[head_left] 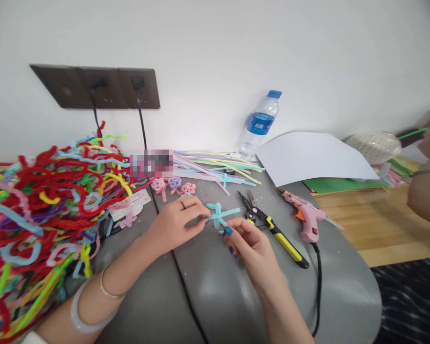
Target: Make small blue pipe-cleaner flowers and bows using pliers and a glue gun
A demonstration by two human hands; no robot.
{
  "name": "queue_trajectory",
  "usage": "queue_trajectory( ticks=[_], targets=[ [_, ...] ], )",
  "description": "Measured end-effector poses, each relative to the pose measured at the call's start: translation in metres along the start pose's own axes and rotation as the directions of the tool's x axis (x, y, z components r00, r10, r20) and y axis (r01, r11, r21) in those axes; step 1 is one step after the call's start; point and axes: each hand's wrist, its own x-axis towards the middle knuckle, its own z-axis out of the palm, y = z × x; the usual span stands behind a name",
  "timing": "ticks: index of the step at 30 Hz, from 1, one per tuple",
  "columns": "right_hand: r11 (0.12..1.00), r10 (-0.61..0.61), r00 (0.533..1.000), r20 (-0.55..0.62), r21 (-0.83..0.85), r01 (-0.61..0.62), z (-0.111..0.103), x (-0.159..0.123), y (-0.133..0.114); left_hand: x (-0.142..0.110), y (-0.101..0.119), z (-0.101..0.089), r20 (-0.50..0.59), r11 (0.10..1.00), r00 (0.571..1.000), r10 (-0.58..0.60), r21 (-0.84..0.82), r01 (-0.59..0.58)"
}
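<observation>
Between my two hands is a light-blue pipe cleaner shape (218,213), bent and crossed with several arms sticking out. My left hand (181,217) pinches its left end between thumb and forefinger. From below right, my right hand (251,243) grips a lower arm of it between thumb and fingers. Behind my left hand lie small looped pipe cleaner flowers (174,184) in pink and purple. Yellow-handled wire pliers (281,237) rest just right of my right hand, jaws toward the wall.
A tangled heap of coloured pipe cleaners (57,200) covers the left side. Straight pastel pipe cleaners (215,165), a water bottle (260,124) and white paper (315,157) lie or stand near the wall. A pink glue gun (308,217) sits right. A black cable (188,294) crosses the grey table (232,306). Another person's arm (426,191) shows far right.
</observation>
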Motion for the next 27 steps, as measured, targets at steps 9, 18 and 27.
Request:
queue_trajectory(
  ticks=[9,18,27],
  targets=[
    [0.996,0.054,0.999,-0.002,0.076,-0.053,-0.002,0.001,0.01,0.001,0.004,0.001,-0.003,0.995,0.997,-0.076,-0.06,0.075],
    [0.986,0.044,0.999,-0.004,0.161,-0.042,0.001,0.002,0.007,0.0,0.006,0.005,-0.008,0.981,0.992,-0.125,-0.152,0.123],
    [0.902,0.103,0.993,0.052,0.415,-0.115,0.013,0.0,0.006,-0.001,0.01,0.006,-0.011,0.968,0.988,-0.151,-0.207,0.146]
  ],
)
